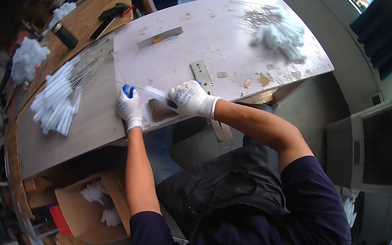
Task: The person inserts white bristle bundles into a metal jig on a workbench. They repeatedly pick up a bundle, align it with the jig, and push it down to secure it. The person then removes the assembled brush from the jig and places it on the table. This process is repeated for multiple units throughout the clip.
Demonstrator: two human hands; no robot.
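Both my hands wear white gloves with blue palms, near the front edge of the pale table (213,31). My right hand (189,98) is closed round a thin wire brush with white bristles (156,92), whose bare wire slants up to the left. At that wire my left hand (129,105) is closed, thumb and fingers together; the exact grip is partly hidden. Under the brush lies a flat metal plate (160,110). Just beyond my right hand, a perforated metal strip (202,74) runs across the table and past its front edge.
White brushes with long wire stems (57,98) are piled at left. Another white, wiry heap (279,34) lies at far right. A metal bar (165,35) is farther back. A black bottle (65,36) stands far left; below, an open carton (87,221) holds white pieces.
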